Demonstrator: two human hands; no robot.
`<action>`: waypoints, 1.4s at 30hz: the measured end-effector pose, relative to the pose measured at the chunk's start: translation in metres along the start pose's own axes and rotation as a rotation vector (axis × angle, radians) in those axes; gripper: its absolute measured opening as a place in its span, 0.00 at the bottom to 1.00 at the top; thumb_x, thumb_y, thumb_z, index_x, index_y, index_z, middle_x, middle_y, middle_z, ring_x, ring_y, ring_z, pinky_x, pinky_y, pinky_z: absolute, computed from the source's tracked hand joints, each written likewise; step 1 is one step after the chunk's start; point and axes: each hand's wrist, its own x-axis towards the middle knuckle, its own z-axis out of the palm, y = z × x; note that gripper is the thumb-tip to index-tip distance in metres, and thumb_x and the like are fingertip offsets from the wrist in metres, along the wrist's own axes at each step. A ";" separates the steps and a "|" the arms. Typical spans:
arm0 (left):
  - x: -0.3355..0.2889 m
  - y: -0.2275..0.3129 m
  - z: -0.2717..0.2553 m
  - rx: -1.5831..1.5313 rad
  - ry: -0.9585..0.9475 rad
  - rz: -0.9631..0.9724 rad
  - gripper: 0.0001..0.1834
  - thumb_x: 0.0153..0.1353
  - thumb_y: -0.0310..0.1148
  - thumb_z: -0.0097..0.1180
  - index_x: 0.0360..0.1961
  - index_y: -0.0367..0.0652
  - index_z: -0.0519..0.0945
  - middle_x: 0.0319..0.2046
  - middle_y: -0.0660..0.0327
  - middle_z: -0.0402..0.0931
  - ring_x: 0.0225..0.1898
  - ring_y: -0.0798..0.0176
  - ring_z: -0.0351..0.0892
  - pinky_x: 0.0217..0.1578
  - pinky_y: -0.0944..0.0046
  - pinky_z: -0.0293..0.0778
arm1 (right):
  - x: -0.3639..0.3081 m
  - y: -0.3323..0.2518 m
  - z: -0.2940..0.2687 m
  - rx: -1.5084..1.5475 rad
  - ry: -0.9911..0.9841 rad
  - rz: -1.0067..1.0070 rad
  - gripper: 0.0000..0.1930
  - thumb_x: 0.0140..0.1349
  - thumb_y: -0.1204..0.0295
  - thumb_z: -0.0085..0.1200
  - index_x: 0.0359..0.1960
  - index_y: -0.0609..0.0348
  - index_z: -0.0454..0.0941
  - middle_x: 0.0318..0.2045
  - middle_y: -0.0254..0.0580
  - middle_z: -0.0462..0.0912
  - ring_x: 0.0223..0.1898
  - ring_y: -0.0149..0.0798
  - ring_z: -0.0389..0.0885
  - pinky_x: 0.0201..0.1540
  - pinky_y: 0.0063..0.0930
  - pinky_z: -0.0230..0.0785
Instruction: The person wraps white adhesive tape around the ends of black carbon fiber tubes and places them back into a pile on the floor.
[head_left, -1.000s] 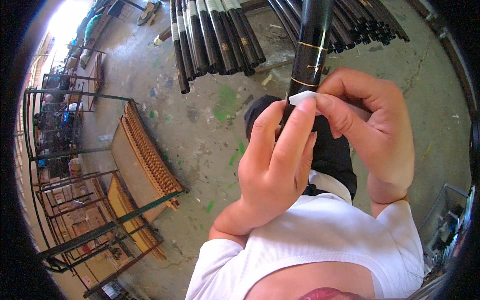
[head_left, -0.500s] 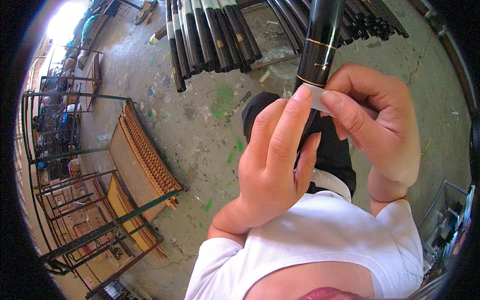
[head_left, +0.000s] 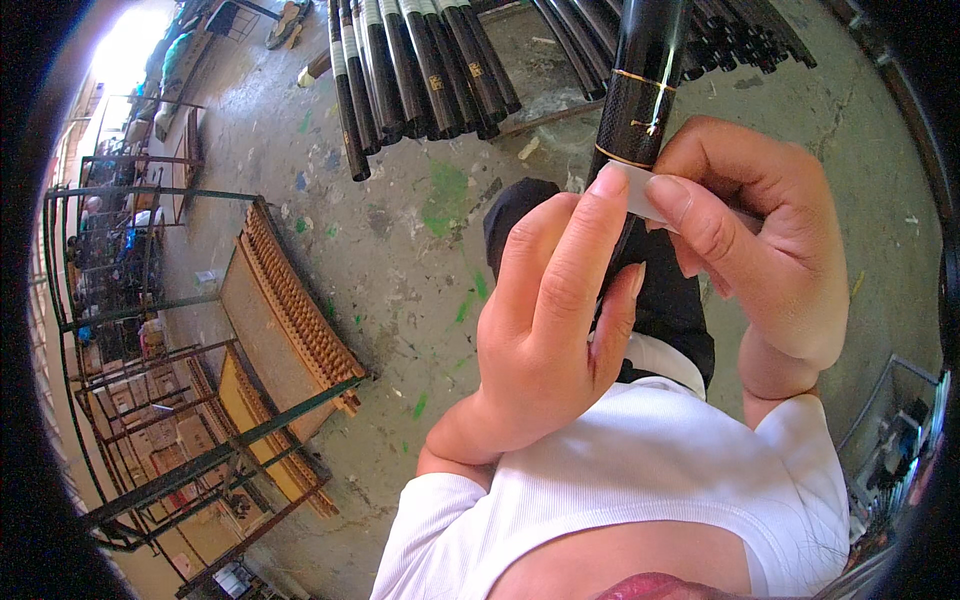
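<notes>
A glossy black pole (head_left: 640, 85) with thin gold rings and a small gold mark runs down from the top edge toward my body. My left hand (head_left: 555, 300) is closed round its lower part, thumb on the right side. The left fingertip presses one end of a pale translucent strip (head_left: 649, 198) against the pole, just below the lower gold ring. My right hand (head_left: 765, 235) pinches the strip between thumb and bent index finger, to the right of the pole. The pole's lower part is mostly hidden behind my left hand.
Bundles of black poles (head_left: 430, 80), some with white bands, lie at the top, with more dark poles (head_left: 740, 40) at upper right. A metal rack with a ridged wooden board (head_left: 300, 300) stands left. A wire basket (head_left: 890, 430) is at right. Paint spots mark the concrete floor (head_left: 400, 300).
My right hand has shifted slightly to the right, and a little more of the strip shows between the hands. My left hand stays almost in place on the pole.
</notes>
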 end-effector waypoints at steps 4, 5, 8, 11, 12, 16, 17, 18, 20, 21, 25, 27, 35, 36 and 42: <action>0.000 -0.003 0.002 -0.004 0.011 0.019 0.30 0.52 0.22 0.59 0.57 0.33 0.63 0.53 0.48 0.69 0.46 0.59 0.73 0.41 0.68 0.71 | 0.000 0.000 -0.001 -0.009 -0.012 0.003 0.10 0.59 0.69 0.52 0.22 0.61 0.72 0.15 0.28 0.68 0.15 0.17 0.61 0.16 0.13 0.46; 0.000 -0.002 0.002 -0.004 0.009 0.011 0.30 0.52 0.22 0.59 0.57 0.33 0.64 0.52 0.48 0.69 0.46 0.59 0.73 0.40 0.68 0.71 | 0.000 0.000 -0.001 -0.014 -0.014 0.001 0.10 0.59 0.69 0.52 0.22 0.61 0.72 0.15 0.28 0.68 0.15 0.17 0.61 0.16 0.13 0.46; 0.000 0.001 -0.001 0.000 -0.004 -0.030 0.29 0.52 0.22 0.59 0.56 0.33 0.65 0.52 0.48 0.70 0.44 0.60 0.73 0.39 0.69 0.71 | 0.000 0.001 -0.001 -0.017 -0.017 -0.007 0.10 0.59 0.69 0.51 0.22 0.61 0.72 0.16 0.28 0.68 0.15 0.17 0.61 0.16 0.13 0.46; 0.001 0.002 0.001 -0.003 0.003 -0.045 0.28 0.52 0.22 0.59 0.56 0.33 0.66 0.51 0.49 0.71 0.42 0.61 0.73 0.38 0.69 0.71 | -0.001 -0.002 -0.001 -0.019 -0.002 0.001 0.10 0.59 0.70 0.51 0.23 0.61 0.72 0.16 0.28 0.69 0.16 0.18 0.62 0.16 0.13 0.47; 0.002 0.002 0.002 -0.009 0.007 -0.032 0.28 0.52 0.22 0.59 0.56 0.33 0.66 0.51 0.49 0.71 0.42 0.60 0.74 0.38 0.69 0.71 | -0.002 -0.003 -0.002 -0.020 0.006 0.006 0.09 0.59 0.70 0.51 0.23 0.61 0.72 0.16 0.28 0.69 0.16 0.18 0.62 0.16 0.13 0.47; 0.001 -0.002 0.002 0.010 0.018 -0.007 0.28 0.52 0.23 0.59 0.55 0.33 0.66 0.51 0.49 0.71 0.42 0.60 0.74 0.38 0.68 0.71 | 0.000 -0.002 -0.001 -0.026 -0.005 -0.003 0.09 0.59 0.70 0.51 0.23 0.61 0.72 0.16 0.28 0.69 0.16 0.18 0.62 0.16 0.13 0.47; 0.000 -0.002 0.001 0.023 0.017 -0.008 0.28 0.52 0.23 0.59 0.55 0.32 0.66 0.51 0.49 0.71 0.42 0.60 0.75 0.38 0.68 0.72 | 0.000 0.000 -0.001 -0.028 -0.016 -0.010 0.09 0.59 0.70 0.51 0.23 0.61 0.72 0.16 0.28 0.69 0.16 0.18 0.62 0.16 0.13 0.47; -0.001 -0.003 0.000 0.035 0.015 -0.009 0.28 0.52 0.23 0.59 0.55 0.32 0.66 0.51 0.48 0.71 0.42 0.59 0.75 0.38 0.68 0.72 | 0.001 0.001 -0.001 -0.030 -0.026 -0.018 0.09 0.59 0.70 0.51 0.23 0.61 0.72 0.16 0.28 0.69 0.15 0.18 0.62 0.16 0.13 0.47; 0.000 -0.002 0.000 0.024 0.016 -0.014 0.28 0.52 0.23 0.59 0.55 0.32 0.67 0.52 0.48 0.71 0.42 0.59 0.75 0.38 0.68 0.72 | 0.001 0.002 -0.003 -0.032 -0.031 -0.022 0.10 0.59 0.70 0.51 0.23 0.61 0.72 0.16 0.28 0.69 0.15 0.18 0.62 0.16 0.13 0.47; -0.001 -0.002 0.001 0.007 0.025 -0.022 0.28 0.53 0.24 0.59 0.55 0.31 0.67 0.52 0.48 0.71 0.42 0.59 0.75 0.38 0.68 0.72 | 0.000 0.002 -0.003 -0.027 -0.031 -0.021 0.10 0.59 0.70 0.51 0.23 0.61 0.72 0.16 0.28 0.69 0.15 0.18 0.62 0.16 0.13 0.47; -0.003 -0.002 0.001 -0.030 0.046 -0.030 0.27 0.54 0.25 0.59 0.55 0.30 0.67 0.52 0.47 0.71 0.47 0.59 0.75 0.42 0.68 0.72 | -0.002 0.001 -0.001 0.002 -0.014 -0.016 0.10 0.59 0.70 0.52 0.23 0.61 0.72 0.16 0.28 0.70 0.16 0.17 0.62 0.16 0.13 0.47; 0.000 0.000 -0.003 -0.003 -0.012 -0.032 0.28 0.55 0.25 0.58 0.56 0.29 0.65 0.53 0.48 0.70 0.49 0.58 0.74 0.44 0.67 0.71 | -0.002 0.001 -0.001 -0.008 -0.006 -0.018 0.09 0.59 0.70 0.52 0.23 0.61 0.72 0.16 0.28 0.69 0.16 0.17 0.62 0.17 0.13 0.48; -0.014 -0.003 0.000 -0.207 0.052 -0.161 0.33 0.55 0.26 0.58 0.59 0.33 0.58 0.56 0.50 0.63 0.49 0.58 0.72 0.45 0.66 0.72 | -0.001 0.003 -0.002 -0.067 -0.058 -0.048 0.08 0.58 0.71 0.54 0.25 0.62 0.72 0.17 0.27 0.69 0.20 0.18 0.63 0.23 0.14 0.51; -0.014 -0.001 -0.003 -0.258 0.048 -0.211 0.33 0.55 0.25 0.58 0.59 0.33 0.58 0.55 0.50 0.64 0.48 0.59 0.72 0.44 0.67 0.72 | 0.000 0.003 -0.003 -0.075 -0.069 -0.041 0.08 0.57 0.71 0.54 0.25 0.62 0.73 0.17 0.27 0.69 0.21 0.18 0.63 0.23 0.14 0.51; -0.005 0.006 -0.026 -0.821 0.019 -0.663 0.32 0.52 0.20 0.59 0.57 0.36 0.58 0.47 0.56 0.66 0.45 0.67 0.71 0.44 0.70 0.70 | 0.005 0.018 -0.019 -0.089 -0.177 0.169 0.08 0.54 0.69 0.57 0.27 0.61 0.75 0.20 0.26 0.72 0.23 0.18 0.64 0.26 0.14 0.53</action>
